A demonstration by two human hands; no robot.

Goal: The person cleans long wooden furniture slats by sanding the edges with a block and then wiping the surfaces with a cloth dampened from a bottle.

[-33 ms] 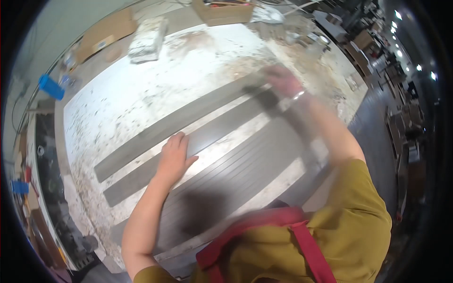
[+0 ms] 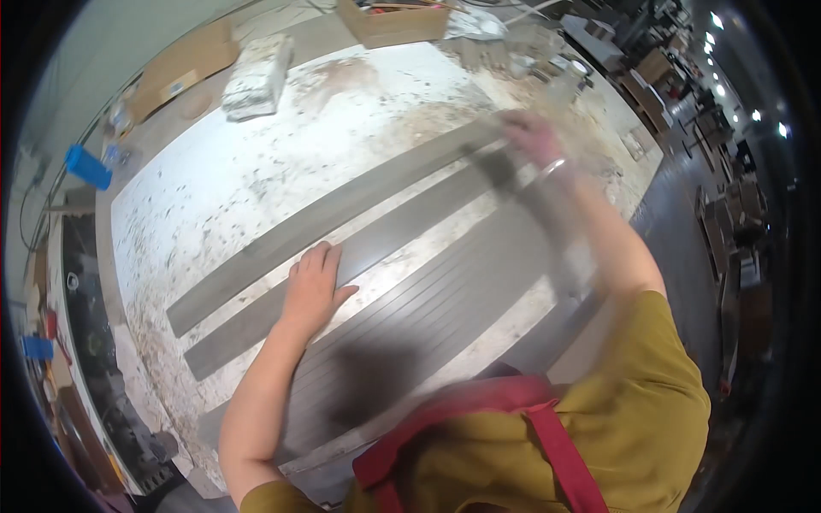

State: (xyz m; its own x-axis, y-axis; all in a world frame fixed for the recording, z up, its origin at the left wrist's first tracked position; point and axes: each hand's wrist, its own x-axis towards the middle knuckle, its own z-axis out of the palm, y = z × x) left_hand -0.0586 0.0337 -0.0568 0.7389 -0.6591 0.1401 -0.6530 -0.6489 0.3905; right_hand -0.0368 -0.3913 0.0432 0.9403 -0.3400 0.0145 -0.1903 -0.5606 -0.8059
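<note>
My left hand (image 2: 312, 286) lies flat on the middle grey wood-look strip (image 2: 393, 227), its fingers stretched out and the thumb apart. Beyond it lies a longer grey strip (image 2: 333, 209), roughly parallel. My right hand (image 2: 532, 137), smeared by motion, is at the right end of that far strip; whether it grips anything cannot be made out. Nearer my body is a wide grey panel (image 2: 445, 286) with fine parallel lines running along it, and my left forearm crosses over it. Shadows fall on the panel and on the strips' right ends.
The stained white worktable (image 2: 197, 205) carries a folded speckled cloth (image 2: 259, 77), a cardboard piece (image 2: 184, 68) and an open cardboard box (image 2: 398, 27) along its far side. A blue bottle-like object (image 2: 88, 167) is at the left edge. Jars (image 2: 571, 77) stand at the far right.
My right hand has moved slightly to the right, at the far strip's end. My left hand keeps its place on the middle strip. The whole view has shifted a little.
</note>
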